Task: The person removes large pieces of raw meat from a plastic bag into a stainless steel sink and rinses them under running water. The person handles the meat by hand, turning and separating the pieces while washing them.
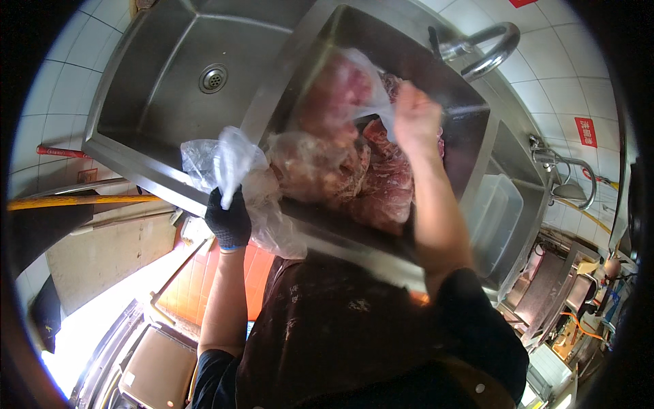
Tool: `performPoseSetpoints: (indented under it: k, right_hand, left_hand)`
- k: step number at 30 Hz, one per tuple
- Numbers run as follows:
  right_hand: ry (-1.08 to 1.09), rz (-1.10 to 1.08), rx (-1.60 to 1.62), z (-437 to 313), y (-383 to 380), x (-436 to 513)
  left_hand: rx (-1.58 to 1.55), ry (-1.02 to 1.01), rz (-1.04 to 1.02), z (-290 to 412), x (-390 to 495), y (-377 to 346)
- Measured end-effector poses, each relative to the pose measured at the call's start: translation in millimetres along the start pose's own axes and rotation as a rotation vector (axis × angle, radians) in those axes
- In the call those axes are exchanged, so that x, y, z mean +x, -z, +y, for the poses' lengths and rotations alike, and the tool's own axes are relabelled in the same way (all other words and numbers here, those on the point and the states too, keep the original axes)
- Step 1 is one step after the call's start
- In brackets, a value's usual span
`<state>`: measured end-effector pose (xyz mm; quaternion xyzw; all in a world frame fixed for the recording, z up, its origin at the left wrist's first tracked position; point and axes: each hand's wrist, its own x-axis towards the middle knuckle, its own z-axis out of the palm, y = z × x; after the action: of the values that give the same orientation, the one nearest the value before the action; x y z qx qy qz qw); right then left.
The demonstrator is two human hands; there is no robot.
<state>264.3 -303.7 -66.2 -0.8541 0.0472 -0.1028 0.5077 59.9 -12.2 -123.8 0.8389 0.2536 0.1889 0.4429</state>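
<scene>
My left hand (228,220), in a black knit glove, grips crumpled clear plastic bags (235,153) at the sink's front edge; they trail down over the rim. My bare right hand (418,115) is blurred and closed on the edge of a plastic bag (375,94) above the middle steel basin (327,61). Pink-red meat shows through that bag. Below it in the basin lie frosty raw meat pieces (388,184). Another plastic-covered lump of meat (317,163) rests beside them, left of my right forearm.
A second basin (168,87) with a drain (213,78) adjoins on the left. At the back a curved faucet (493,48) leans over the rim. On the right, a translucent plastic tub (493,220) sits in another basin near a second faucet (587,179). A yellow pole (87,202) juts in at left.
</scene>
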Motion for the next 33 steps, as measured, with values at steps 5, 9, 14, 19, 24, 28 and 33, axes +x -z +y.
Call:
performPoseSetpoints:
  k: [5, 9, 14, 19, 24, 28, 33]
  right_hand:
    - [0.215, 0.203, -0.373, 68, 68, -17]
    - [-0.426, 0.093, -0.316, 147, 130, -72]
    - [-0.605, -0.489, -0.166, 178, 144, -71]
    - [-0.479, -0.58, -0.147, 103, 123, -32]
    - [-0.246, -0.473, -0.007, 60, 74, -49]
    - [0.147, -0.669, 0.074, 68, 72, -70]
    - [-0.238, -0.338, 0.226, 106, 109, -97]
  left_hand:
    - [-0.128, -0.062, -0.19, 62, -2, 5]
    - [-0.423, 0.146, -0.185, 98, 4, 6]
    - [-0.533, 0.34, -0.194, 99, 18, 14]
    - [-0.371, 0.166, -0.442, 95, 3, -7]
    - [-0.217, -0.469, -0.734, 115, -8, -98]
    - [-0.1, -0.613, -1.029, 114, -17, -193]
    - [-0.063, -0.615, -1.071, 82, -55, -233]
